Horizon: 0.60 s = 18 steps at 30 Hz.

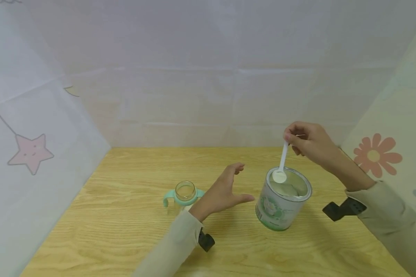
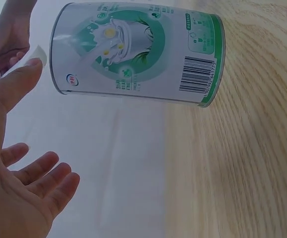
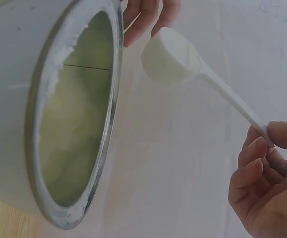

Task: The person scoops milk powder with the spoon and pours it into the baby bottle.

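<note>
My right hand (image 1: 308,143) pinches the end of a white measuring scoop (image 1: 283,157) between thumb and fingers. The scoop's bowl (image 3: 170,57) is filled with pale powder and hangs just above the open mouth of a milk powder can (image 1: 275,209). Inside that can, more powder (image 3: 71,129) shows, and white dust clings to its rim. My left hand (image 1: 223,192) is held in the air to the left of the can, thumb and fingers spread apart, holding nothing. In the left wrist view the can (image 2: 138,54) shows a green and white label with a barcode.
A baby bottle (image 1: 185,191) with mint-green handles and an uncapped glass neck stands left of my left forearm, which partly hides it. Everything stands on a wood-grain table (image 1: 124,215). Pale printed sheets (image 1: 208,96) hang behind and at both sides.
</note>
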Motion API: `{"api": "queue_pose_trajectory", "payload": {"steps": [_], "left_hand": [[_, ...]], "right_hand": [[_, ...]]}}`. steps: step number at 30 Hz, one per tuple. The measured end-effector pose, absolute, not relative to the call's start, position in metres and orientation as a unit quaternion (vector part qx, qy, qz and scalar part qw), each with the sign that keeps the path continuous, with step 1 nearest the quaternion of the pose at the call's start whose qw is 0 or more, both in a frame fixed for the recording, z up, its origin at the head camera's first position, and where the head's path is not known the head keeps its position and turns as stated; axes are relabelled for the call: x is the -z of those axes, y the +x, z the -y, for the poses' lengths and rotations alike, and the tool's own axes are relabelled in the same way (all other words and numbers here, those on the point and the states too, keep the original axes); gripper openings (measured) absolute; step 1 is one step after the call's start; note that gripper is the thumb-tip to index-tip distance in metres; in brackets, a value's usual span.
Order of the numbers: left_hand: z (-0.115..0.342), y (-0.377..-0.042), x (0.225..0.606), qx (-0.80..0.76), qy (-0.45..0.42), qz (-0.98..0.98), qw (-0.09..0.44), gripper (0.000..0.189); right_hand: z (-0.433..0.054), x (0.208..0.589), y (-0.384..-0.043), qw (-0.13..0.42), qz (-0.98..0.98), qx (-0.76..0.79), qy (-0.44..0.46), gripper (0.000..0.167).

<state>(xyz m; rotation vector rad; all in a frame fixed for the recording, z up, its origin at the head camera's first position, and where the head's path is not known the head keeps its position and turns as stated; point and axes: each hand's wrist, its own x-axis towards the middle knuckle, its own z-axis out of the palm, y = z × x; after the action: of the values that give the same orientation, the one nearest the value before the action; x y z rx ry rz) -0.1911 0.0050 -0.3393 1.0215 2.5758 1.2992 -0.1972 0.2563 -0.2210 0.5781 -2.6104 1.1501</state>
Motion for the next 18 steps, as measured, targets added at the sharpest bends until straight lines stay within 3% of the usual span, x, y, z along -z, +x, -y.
{"api": "queue_pose_trajectory", "payload": {"steps": [18], "left_hand": [[0.02, -0.195, 0.326, -0.416, 0.304, -0.857, 0.021, 0.09]], "right_hand": [[-0.241, 0.221, -0.205, 0.09, 0.888, -0.403, 0.202, 0.013]]}}
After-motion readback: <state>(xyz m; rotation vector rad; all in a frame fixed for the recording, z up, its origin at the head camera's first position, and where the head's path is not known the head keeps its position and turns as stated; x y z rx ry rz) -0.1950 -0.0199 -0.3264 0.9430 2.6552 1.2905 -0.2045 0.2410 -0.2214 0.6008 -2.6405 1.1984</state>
